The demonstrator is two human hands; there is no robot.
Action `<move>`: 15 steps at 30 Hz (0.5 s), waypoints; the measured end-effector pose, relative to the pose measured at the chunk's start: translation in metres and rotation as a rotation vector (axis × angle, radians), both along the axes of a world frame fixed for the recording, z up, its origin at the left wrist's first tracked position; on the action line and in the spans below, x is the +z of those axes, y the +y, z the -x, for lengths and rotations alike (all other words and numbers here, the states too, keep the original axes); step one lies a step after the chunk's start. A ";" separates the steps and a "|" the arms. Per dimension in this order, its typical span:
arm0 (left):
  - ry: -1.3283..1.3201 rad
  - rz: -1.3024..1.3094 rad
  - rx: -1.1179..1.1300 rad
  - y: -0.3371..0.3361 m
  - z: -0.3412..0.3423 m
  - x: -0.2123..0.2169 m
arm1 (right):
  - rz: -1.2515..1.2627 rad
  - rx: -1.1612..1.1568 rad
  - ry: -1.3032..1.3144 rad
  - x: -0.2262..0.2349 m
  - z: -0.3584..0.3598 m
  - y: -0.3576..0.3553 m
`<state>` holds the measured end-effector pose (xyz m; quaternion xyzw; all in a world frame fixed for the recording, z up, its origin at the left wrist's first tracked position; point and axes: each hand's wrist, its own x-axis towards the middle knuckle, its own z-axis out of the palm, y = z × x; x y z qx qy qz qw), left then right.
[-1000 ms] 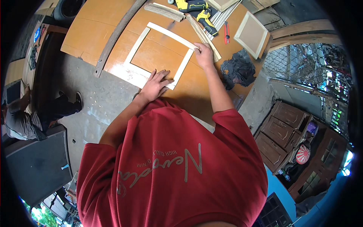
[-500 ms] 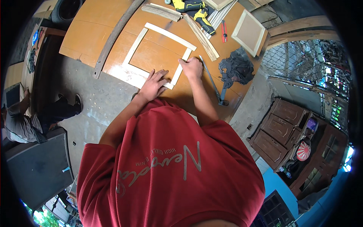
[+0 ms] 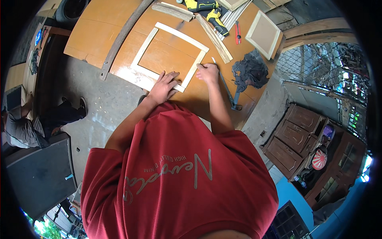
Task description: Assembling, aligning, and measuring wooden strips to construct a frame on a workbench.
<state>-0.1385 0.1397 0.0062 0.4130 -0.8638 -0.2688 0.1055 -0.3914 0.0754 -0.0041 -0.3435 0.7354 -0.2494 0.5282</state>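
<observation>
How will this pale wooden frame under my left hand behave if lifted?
The pale wooden frame is probably light, being thin strips around an open middle. Its strips look like solid wood, so likely stiff. No fasteners show at its corners, so those may shift.

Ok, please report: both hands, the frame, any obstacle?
Left hand on wooden frame; right hand at its right rail; dark rag clear of frame.

The frame (image 3: 182, 36) is cream and the tabletop (image 3: 95, 32) orange-brown.
</observation>
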 end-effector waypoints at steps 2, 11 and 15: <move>0.006 -0.004 0.008 0.001 -0.002 0.000 | -0.037 0.057 0.071 0.013 0.002 -0.006; -0.003 0.021 -0.015 0.000 0.000 -0.002 | 0.618 0.186 0.554 -0.012 0.028 -0.048; -0.025 0.022 -0.026 0.001 0.001 0.000 | 0.576 0.251 0.583 -0.010 0.035 -0.057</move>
